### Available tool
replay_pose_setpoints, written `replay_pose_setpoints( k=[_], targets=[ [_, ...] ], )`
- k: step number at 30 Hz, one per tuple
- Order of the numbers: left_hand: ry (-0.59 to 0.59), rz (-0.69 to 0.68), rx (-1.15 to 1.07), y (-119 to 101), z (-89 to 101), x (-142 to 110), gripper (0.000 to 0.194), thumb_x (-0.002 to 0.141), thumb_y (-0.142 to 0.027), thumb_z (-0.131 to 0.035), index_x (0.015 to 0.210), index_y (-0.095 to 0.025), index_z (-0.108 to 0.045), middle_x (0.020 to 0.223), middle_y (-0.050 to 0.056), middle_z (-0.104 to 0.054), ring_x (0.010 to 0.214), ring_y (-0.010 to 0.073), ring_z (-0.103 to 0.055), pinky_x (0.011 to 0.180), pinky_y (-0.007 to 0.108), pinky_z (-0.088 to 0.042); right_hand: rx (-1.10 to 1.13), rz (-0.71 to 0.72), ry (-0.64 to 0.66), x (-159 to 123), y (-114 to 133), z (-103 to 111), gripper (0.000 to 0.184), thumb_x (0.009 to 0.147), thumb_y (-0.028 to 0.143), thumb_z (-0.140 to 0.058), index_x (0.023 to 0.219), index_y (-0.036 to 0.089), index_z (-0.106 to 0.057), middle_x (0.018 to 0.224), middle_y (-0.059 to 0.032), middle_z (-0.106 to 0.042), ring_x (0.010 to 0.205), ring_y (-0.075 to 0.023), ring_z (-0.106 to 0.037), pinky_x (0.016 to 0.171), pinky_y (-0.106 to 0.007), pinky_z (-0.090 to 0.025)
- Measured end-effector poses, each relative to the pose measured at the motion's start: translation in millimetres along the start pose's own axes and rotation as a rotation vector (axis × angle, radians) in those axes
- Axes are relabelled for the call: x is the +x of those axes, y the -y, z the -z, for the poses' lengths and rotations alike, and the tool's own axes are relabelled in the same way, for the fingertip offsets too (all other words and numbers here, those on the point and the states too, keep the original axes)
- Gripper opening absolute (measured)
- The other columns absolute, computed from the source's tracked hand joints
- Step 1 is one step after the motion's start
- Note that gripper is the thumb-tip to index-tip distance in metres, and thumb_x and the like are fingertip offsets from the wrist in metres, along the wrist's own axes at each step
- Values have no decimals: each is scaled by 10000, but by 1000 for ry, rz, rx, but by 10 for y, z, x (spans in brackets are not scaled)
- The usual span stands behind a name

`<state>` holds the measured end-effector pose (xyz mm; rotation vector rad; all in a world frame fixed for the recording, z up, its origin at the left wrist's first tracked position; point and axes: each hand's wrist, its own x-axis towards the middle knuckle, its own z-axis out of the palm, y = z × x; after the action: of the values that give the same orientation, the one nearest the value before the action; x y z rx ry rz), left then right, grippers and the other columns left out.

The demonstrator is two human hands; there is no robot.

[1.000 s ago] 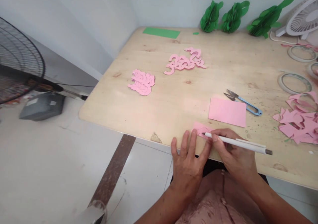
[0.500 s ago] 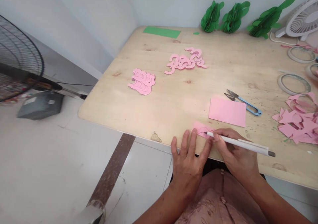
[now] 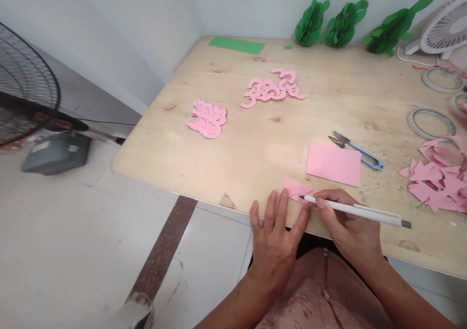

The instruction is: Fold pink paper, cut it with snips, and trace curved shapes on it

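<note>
My right hand (image 3: pixel 352 224) is closed around a white pen (image 3: pixel 365 213), its dark tip on a small pink paper piece (image 3: pixel 292 187) at the table's front edge. Curved drawn lines show on that piece. My left hand (image 3: pixel 277 231) lies with fingers spread, the fingertips on the table and on the paper's near edge. Just beyond, a pink paper rectangle (image 3: pixel 332 164) overlaps the blue handle of some thread snips (image 3: pixel 365 155). Part of the small piece is hidden by my fingers.
Pink curved cut-outs (image 3: pixel 270 89) and a layered pink stack (image 3: pixel 207 119) lie farther left. Pink scraps (image 3: pixel 438 183) and tape rolls (image 3: pixel 432 122) are at the right. Green paper shapes (image 3: pixel 346 25), a green strip (image 3: pixel 237 45) and a small white fan (image 3: pixel 448 25) stand or lie at the back.
The pen's back end has swung slightly to the right, and its tip has shifted a little along the small pink paper. My left hand stays nearly in place.
</note>
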<state>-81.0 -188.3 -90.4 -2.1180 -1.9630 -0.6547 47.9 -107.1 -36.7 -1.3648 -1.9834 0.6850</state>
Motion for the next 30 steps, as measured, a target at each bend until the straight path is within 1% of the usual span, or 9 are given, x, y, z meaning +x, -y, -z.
replay_pose_setpoints(
  k=[16, 30],
  targets=[
    [4, 0, -1, 4, -2, 4, 483, 887, -238, -509, 1364, -309, -470, 1412, 156, -472, 1316, 327, -405, 1056, 596, -223, -48, 57, -1, 12, 14, -33, 127, 891, 295, -542, 832, 227, -631, 802, 9, -698, 745, -149, -635, 685, -260, -474],
    [14, 0, 12, -2, 14, 0, 495, 882, -248, -520, 1369, -314, -462, 1413, 154, -471, 1318, 324, -402, 1060, 596, -222, -79, 46, -29, -6, 1, -8, 138, 888, 305, -537, 844, 221, -637, 787, 4, -698, 718, -146, -640, 646, -253, -485]
  ],
)
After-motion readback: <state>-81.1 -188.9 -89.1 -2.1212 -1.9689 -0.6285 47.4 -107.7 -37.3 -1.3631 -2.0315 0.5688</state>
